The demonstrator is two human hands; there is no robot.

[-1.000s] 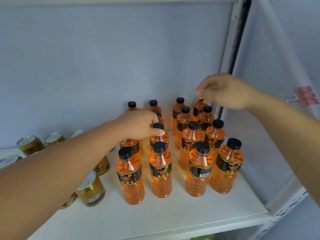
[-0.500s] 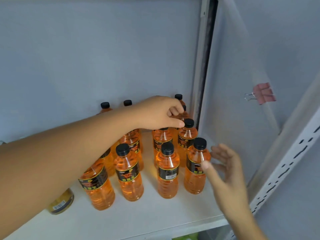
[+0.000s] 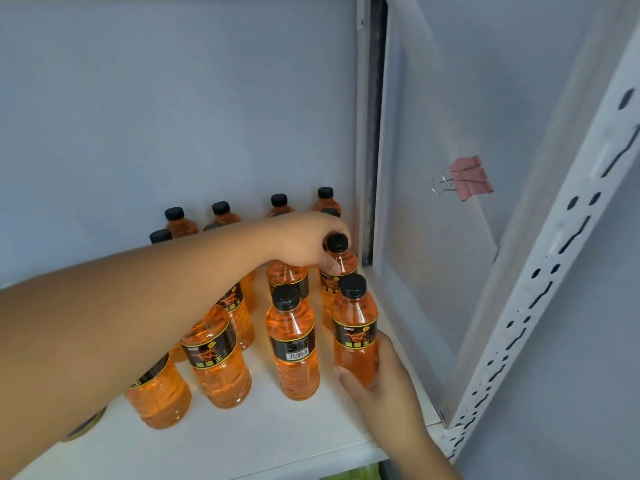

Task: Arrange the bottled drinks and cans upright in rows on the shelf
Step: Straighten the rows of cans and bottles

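Observation:
Several orange drink bottles with black caps stand upright in rows on the white shelf (image 3: 270, 438). My left hand (image 3: 304, 242) reaches across them and grips the neck of a bottle (image 3: 341, 261) in the right-hand column, second from the front. My right hand (image 3: 377, 379) wraps around the lower body of the front right bottle (image 3: 355, 334), which stands by the shelf's right wall. Another front bottle (image 3: 294, 344) stands just left of it. My left forearm hides parts of the left columns.
A gold can (image 3: 85, 426) peeks out under my left forearm at the shelf's front left. The grey side panel (image 3: 433, 271) bounds the shelf on the right, with a pink binder clip (image 3: 467, 180) on it. A perforated white upright (image 3: 540, 296) stands at the front right.
My left hand moved right onto the second bottle's neck. My right hand, open beside the front right bottle before, now holds its lower body. The view shifted right; the cans left the frame.

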